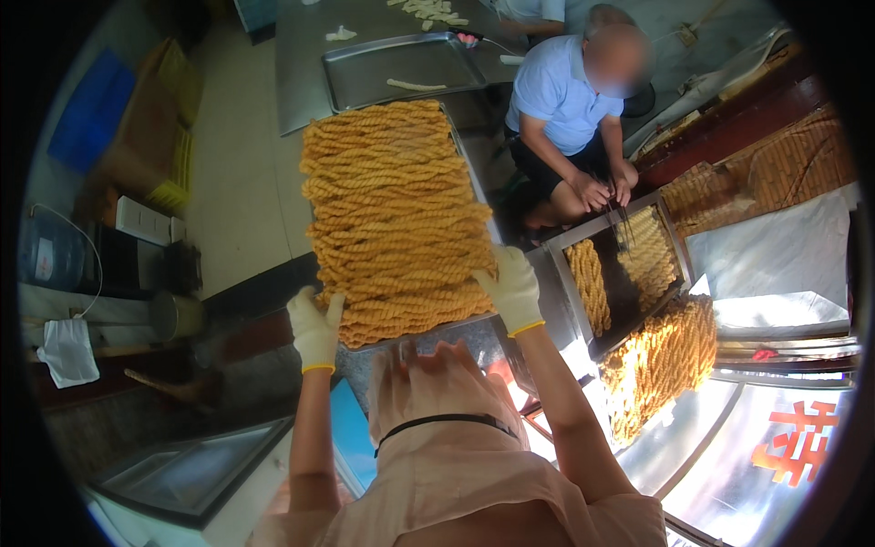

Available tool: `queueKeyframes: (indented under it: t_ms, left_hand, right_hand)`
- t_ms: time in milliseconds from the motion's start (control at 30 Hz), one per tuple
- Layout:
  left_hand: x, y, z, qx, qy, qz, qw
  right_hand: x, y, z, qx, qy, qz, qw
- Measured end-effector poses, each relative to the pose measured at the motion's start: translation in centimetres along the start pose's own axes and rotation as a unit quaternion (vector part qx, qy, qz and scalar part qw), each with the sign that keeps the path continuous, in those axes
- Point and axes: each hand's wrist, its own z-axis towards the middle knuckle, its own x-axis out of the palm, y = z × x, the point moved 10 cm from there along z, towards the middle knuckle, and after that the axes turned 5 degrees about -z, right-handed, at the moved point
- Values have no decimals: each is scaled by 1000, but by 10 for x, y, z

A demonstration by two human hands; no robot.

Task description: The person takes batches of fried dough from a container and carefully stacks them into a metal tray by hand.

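A metal tray [467, 158] heaped with rows of golden-brown fried dough twists [396, 219] is held out in front of my body. My left hand [314, 329], in a pale knit glove with a yellow cuff, grips its near left side, thumb up against the twists. On the near right side my right hand [514, 284], gloved the same way, has its thumb over the edge. The fingers beneath the tray are hidden. Most of the tray's bottom is covered by the twists.
To the right, a seated person [571, 102] holds long thin tongs over a fryer [615, 280] with twists inside. More fried twists [660, 366] stand beside it. Ahead, a steel table [301, 75] bears a shallow tray [383, 65] and pale dough pieces [427, 10].
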Motion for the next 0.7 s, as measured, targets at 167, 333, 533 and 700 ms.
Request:
queueKeyframes:
  t_ms: [167,333,533,700]
  left_hand:
    - [0,-120,-37,376,21,85,923]
    - [55,-110,-34,379,90,168,906]
    - [38,-141,-53,396,60,179,899]
    - [68,-157,-65,418,93,222,876]
  right_hand:
    - [-22,60,-17,-235,-44,-36,970]
    - [18,58,-10,-276,33,-144,950]
    - [0,39,-21,-238,34,-146,960]
    - [20,3,-23,-149,128,-212,957]
